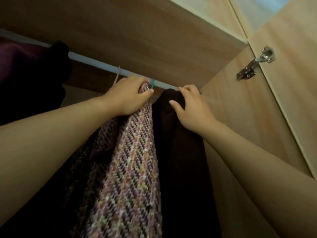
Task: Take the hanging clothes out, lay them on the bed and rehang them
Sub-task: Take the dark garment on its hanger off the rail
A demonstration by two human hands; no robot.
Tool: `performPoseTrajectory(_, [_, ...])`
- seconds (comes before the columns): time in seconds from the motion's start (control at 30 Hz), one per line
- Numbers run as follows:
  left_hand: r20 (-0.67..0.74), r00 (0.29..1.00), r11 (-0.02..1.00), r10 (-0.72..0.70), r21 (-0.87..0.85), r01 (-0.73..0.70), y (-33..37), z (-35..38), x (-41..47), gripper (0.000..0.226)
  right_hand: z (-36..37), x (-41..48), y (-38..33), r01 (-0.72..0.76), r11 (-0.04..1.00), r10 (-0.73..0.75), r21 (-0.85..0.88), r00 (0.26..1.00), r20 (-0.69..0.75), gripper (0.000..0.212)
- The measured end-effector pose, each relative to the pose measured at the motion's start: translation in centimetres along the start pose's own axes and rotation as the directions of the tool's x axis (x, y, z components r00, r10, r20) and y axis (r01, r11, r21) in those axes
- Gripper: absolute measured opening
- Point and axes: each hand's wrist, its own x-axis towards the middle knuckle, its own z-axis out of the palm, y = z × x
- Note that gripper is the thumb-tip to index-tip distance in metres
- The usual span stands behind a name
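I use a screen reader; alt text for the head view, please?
At a wardrobe rail, the left hand grips a pink knitted garment at its green hanger; the right hand holds the dark garment beside it.

pink-purple flecked knit [132,160], dark brown garment [180,152]

hands [161,98] gripping knit garment [130,160], dark garment [181,152]

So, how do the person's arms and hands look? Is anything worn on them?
Both arms are bare as far as the picture shows: no sleeve reaches the left forearm or the right forearm. The left hand and the right hand wear no glove, and no ring, watch or bracelet is visible. The nails that show look short and unpainted.
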Motion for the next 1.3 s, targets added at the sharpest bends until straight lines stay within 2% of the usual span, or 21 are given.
performPoseTrajectory(0.13, [-0.084,0.992,0.995,0.091,-0.041,-0.095,-2.0,1.9,-1.6,0.036,0.9,1.9,1.7,-0.035,0.995,0.037,-0.092,0.999,0.018,0.046])
performPoseTrajectory(0.27, [-0.119,0.986,0.992,0.116,-0.038,-0.121,-3.3,3.8,-3.2,0.045,2.8,4.4,1.4,0.037,0.975,-0.011,-0.218,0.993,0.121,0.036])
performPoseTrajectory(0.37, [-0.133,0.983,0.992,0.127,-0.007,-0.129,-4.2,4.8,-4.2,0.045,3.9,5.2,1.6,0.035,0.966,-0.004,-0.257,0.993,0.12,0.033])
performPoseTrajectory(0.63, [-0.15,0.979,0.99,0.138,-0.005,-0.14,-5.5,6.7,-4.9,0.054,5.2,5.9,2.1,-0.124,0.986,0.138,-0.11,0.982,0.13,0.03])
performPoseTrajectory(0.8, [-0.15,0.979,0.99,0.138,-0.018,-0.143,-5.7,6.8,-5.0,0.052,5.0,5.8,2.8,-0.185,0.983,0.185,-0.015,0.978,0.094,0.017])
performPoseTrajectory(1.1, [-0.096,0.988,0.992,0.124,-0.001,-0.124,-5.8,6.6,-5.2,0.061,4.4,8.3,3.5,-0.155,0.951,0.144,-0.266,0.988,-0.06,0.015])
performPoseTrajectory(1.2, [-0.076,0.992,0.995,0.101,-0.012,-0.102,-6.0,6.7,-5.5,0.065,3.7,7.9,4.8,-0.149,0.945,0.131,-0.291,0.988,-0.078,0.016])
performPoseTrajectory(1.3, [-0.061,0.996,0.998,0.067,-0.008,-0.067,-5.9,7.4,-5.8,0.068,2.9,5.8,7.1,-0.142,0.96,0.126,-0.24,0.989,-0.081,0.017])
